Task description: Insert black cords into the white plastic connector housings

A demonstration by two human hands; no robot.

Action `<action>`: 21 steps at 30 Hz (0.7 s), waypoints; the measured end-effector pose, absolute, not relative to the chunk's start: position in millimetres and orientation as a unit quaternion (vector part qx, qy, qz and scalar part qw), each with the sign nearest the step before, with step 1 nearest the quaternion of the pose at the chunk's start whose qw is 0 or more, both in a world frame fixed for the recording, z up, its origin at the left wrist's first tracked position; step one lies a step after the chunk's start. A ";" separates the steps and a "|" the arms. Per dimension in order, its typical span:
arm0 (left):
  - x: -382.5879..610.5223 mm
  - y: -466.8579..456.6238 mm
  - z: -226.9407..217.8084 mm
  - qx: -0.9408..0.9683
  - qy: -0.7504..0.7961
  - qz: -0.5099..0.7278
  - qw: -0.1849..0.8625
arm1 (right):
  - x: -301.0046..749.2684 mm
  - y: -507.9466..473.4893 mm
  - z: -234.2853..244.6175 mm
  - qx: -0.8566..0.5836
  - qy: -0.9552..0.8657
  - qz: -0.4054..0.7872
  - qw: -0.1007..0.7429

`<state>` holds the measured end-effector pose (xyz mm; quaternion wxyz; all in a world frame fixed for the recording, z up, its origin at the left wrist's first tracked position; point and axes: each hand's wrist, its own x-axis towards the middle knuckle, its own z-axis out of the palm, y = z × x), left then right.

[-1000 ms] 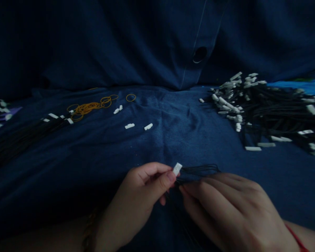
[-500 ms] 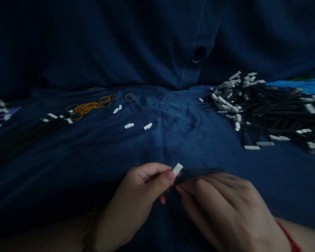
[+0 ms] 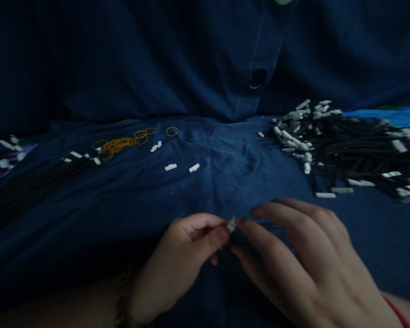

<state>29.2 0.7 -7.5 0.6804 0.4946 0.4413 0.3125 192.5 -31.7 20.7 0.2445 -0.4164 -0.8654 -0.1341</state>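
Observation:
My left hand point(image 3: 186, 255) is closed in a pinch on a small white plastic connector point(image 3: 231, 224) with thin black wires running off to the right. My right hand point(image 3: 304, 259) lies over those black wires, its fingers stretched toward the connector and touching it at the tips. Both hands are low in the middle of the view, above a dark blue cloth point(image 3: 225, 182).
A big heap of black wires with white connectors point(image 3: 348, 146) lies at the right. Yellow rubber bands point(image 3: 119, 143) and loose white connectors point(image 3: 171, 167) sit at the upper left. A bundle of black wires point(image 3: 30, 182) stretches along the left.
My right hand has lifted and spread its fingers forward over the connector, which is now mostly covered. The view has tilted slightly downward.

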 end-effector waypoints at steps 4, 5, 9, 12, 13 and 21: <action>27.4 2.5 -6.9 0.476 0.427 0.308 0.704 | 200.0 -28.9 18.0 -0.440 -0.871 0.004 0.219; 26.9 3.1 -6.6 0.468 0.425 0.305 0.712 | 201.8 -27.9 17.1 -0.446 -0.868 0.043 0.215; 25.2 5.6 -6.0 0.454 0.405 0.296 0.736 | 207.7 -23.2 18.3 -0.447 -0.857 0.101 0.235; 24.2 6.0 -6.9 0.460 0.399 0.285 0.740 | 210.2 -21.8 21.3 -0.455 -0.846 0.139 0.240; 24.0 5.9 -7.3 0.462 0.401 0.281 0.739 | 210.7 -21.9 21.7 -0.457 -0.843 0.157 0.237; 25.5 7.7 -7.0 0.461 0.406 0.278 0.739 | 207.2 -23.3 17.4 -0.448 -0.833 0.198 0.256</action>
